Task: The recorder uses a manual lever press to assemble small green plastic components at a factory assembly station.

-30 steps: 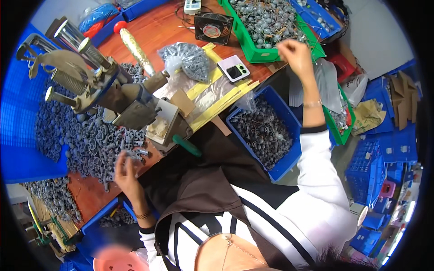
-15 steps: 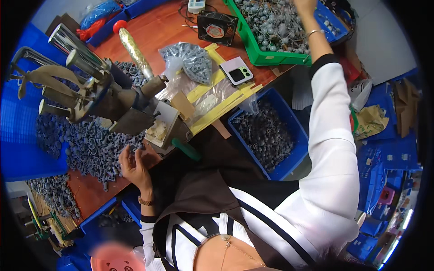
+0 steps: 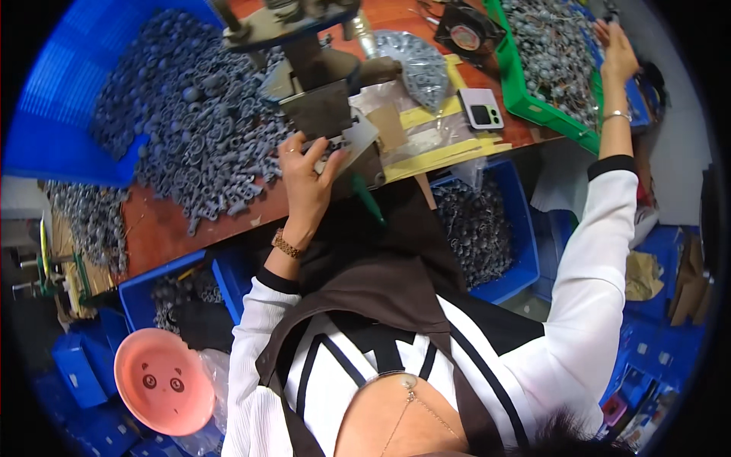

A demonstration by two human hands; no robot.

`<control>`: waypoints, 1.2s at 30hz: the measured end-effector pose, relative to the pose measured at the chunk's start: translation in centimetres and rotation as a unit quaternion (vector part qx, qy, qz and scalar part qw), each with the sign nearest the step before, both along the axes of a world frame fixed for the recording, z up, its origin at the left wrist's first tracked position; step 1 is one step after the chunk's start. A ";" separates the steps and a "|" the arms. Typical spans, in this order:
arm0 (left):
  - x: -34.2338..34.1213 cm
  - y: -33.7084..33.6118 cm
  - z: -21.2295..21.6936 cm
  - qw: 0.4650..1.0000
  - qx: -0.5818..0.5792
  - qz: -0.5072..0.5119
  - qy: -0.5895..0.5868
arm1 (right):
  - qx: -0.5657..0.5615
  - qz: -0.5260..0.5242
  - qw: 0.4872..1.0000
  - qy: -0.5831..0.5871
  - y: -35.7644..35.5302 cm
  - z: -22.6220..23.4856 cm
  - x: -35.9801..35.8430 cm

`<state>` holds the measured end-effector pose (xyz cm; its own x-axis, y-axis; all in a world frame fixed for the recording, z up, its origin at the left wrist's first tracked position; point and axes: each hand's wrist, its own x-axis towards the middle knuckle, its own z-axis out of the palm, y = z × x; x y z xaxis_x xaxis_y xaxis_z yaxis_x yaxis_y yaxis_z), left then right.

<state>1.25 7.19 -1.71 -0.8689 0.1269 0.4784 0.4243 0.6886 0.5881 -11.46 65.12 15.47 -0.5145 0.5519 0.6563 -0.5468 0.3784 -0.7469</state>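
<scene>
Loose heap of grey parts (image 3: 221,126)

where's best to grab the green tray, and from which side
I'd take the green tray by the rim of its near wall, coming from your side with both hands spread along it. That wall faces you with its outside bare, whereas the inside is heaped with small parts.

— What furniture is there?
— A reddish-brown wooden tabletop (image 3: 164,232), crossing the upper part of the view.
— And the wall (image 3: 676,137)?
— Pale grey, over at the right.
— The floor (image 3: 528,306)?
— A small grey patch shows; blue containers (image 3: 80,373) sit low on both sides.
</scene>
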 end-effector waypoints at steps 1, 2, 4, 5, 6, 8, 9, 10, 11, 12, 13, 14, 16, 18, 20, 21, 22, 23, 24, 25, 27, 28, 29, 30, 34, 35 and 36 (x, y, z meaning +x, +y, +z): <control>0.1 -0.5 0.2 1.000 -0.003 0.013 -0.001 | -0.017 -0.004 0.999 0.035 -1.4 0.9 -0.1; 0.1 -0.8 0.4 1.000 0.010 -0.015 -0.004 | -0.033 -0.014 0.997 0.071 -2.8 2.1 0.4; 0.2 -1.1 1.0 0.998 0.013 -0.054 -0.037 | 0.003 0.036 0.995 0.094 -3.5 3.1 1.5; 0.1 -1.1 1.2 0.998 0.012 -0.054 -0.037 | 0.014 0.074 0.996 0.047 -4.4 3.6 2.1; -0.1 -1.1 1.2 0.996 -0.005 -0.060 -0.064 | 0.025 0.116 0.993 0.000 -5.8 4.1 2.5; -0.2 -1.4 1.6 0.993 -0.021 -0.065 -0.091 | -0.027 0.112 0.993 0.000 -9.2 5.0 3.9; -0.2 -1.7 1.9 0.990 -0.012 -0.097 -0.097 | -0.078 0.106 0.991 0.001 -10.2 5.2 4.6; -0.3 -2.1 2.2 0.986 -0.003 -0.129 -0.103 | -0.083 0.153 0.985 0.017 -10.1 5.1 5.3; -0.3 -2.8 2.3 0.993 0.022 -0.100 -0.059 | -0.064 0.202 0.977 0.024 -10.1 4.8 6.6; -0.1 -3.9 2.5 0.996 0.047 -0.071 -0.017 | -0.046 0.250 0.967 0.030 -10.2 4.3 8.2; -0.2 -5.4 3.7 0.999 -0.024 -0.005 0.037 | -0.109 0.169 0.979 0.042 -15.4 4.5 9.9; -0.5 -7.2 3.7 0.994 -0.064 0.058 0.073 | -0.061 0.261 0.963 0.034 -14.6 4.1 11.4; -1.3 -10.4 2.3 0.970 -0.195 0.135 0.063 | -0.037 0.367 0.929 -0.015 -15.7 3.3 15.0; -2.0 -11.6 1.5 0.959 -0.251 0.120 0.051 | -0.032 0.295 0.953 -0.062 -19.1 0.8 17.2; -1.4 -12.7 1.1 0.955 -0.271 0.102 0.062 | 0.092 0.284 0.944 -0.138 -22.7 -2.3 17.6; -1.3 -13.1 1.0 0.958 -0.255 0.105 0.074 | 0.114 0.296 0.917 -0.240 -24.3 -2.8 18.6; -1.2 -13.1 1.1 0.961 -0.241 0.105 0.084 | 0.045 0.361 0.886 -0.289 -26.3 -3.3 19.0; -1.1 -12.6 1.2 0.969 -0.200 0.103 0.101 | -0.001 0.394 0.850 -0.348 -28.0 -4.0 19.8; -0.8 -12.1 1.7 0.974 -0.165 0.103 0.116 | 0.007 0.434 0.833 -0.343 -29.1 -6.0 19.9; -0.2 -11.2 2.0 0.985 -0.110 0.087 0.102 | -0.030 0.452 0.799 -0.395 -30.9 -6.8 20.2; 2.2 -6.9 3.5 0.946 0.295 0.026 -0.132 | 0.091 0.385 0.868 -0.298 -34.6 -9.5 19.9; 3.0 -5.0 3.9 0.911 0.378 -0.040 -0.158 | 0.193 0.331 0.905 -0.186 -36.2 -10.7 19.6; 3.4 -4.1 3.2 0.909 0.376 -0.048 -0.171 | 0.176 0.319 0.912 -0.190 -37.7 -10.8 19.6; 3.9 -2.9 3.7 0.878 0.418 -0.056 -0.227 | 0.169 0.329 0.909 -0.194 -38.4 -10.9 19.7; 4.1 -1.3 3.5 0.871 0.432 -0.077 -0.222 | 0.239 0.246 0.925 -0.164 -39.6 -11.5 19.1; 4.1 -1.2 3.4 0.871 0.434 -0.076 -0.217 | 0.248 0.243 0.924 -0.161 -39.6 -11.6 19.0; 4.1 -1.3 3.3 0.871 0.436 -0.077 -0.212 | 0.257 0.238 0.923 -0.157 -39.6 -11.5 19.0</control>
